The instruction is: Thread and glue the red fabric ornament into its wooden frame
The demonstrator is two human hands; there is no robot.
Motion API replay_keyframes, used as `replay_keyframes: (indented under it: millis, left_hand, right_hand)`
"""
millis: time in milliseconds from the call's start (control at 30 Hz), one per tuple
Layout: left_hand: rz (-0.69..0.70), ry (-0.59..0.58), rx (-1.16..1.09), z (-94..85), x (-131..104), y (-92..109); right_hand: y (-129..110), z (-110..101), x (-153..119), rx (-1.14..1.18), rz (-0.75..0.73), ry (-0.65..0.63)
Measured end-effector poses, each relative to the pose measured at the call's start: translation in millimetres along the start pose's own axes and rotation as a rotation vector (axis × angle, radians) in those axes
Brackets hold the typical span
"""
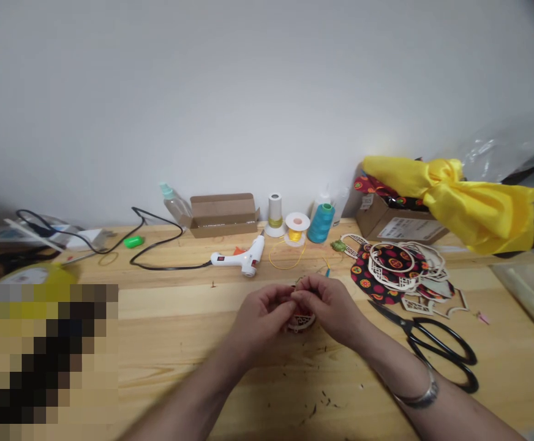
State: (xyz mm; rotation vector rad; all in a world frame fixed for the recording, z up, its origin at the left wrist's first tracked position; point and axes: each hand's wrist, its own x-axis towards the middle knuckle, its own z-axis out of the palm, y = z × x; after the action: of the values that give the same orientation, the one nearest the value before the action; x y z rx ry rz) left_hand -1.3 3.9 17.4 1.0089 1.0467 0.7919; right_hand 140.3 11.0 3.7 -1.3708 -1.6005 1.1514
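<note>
Near the middle of the wooden table, a small round ornament with a pale cut-out lattice rim and dark red fabric is partly hidden beneath both hands. My left hand is closed at the ornament's upper left, its thumb and fingers pinched together. My right hand, also pinched, meets it at the ornament's top. Whatever lies between the fingertips is too small to make out. Just behind the hands, a thin yellow cord and a small blue item show.
Black scissors lie beside my right forearm, below patterned fabric and wooden frames. A white glue gun with a black cable lies behind my left hand. Thread spools, an open cardboard box and a carton with yellow cloth line the wall.
</note>
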Motion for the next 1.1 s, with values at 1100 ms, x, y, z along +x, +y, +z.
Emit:
replay_keyframes:
  millis: [1100]
  left_hand:
    - [-0.039,0.086,-0.33,-12.6,10.3,-12.5]
  right_hand:
    - [-10.5,-23.6,0.2,-0.224,-0.089,-0.122]
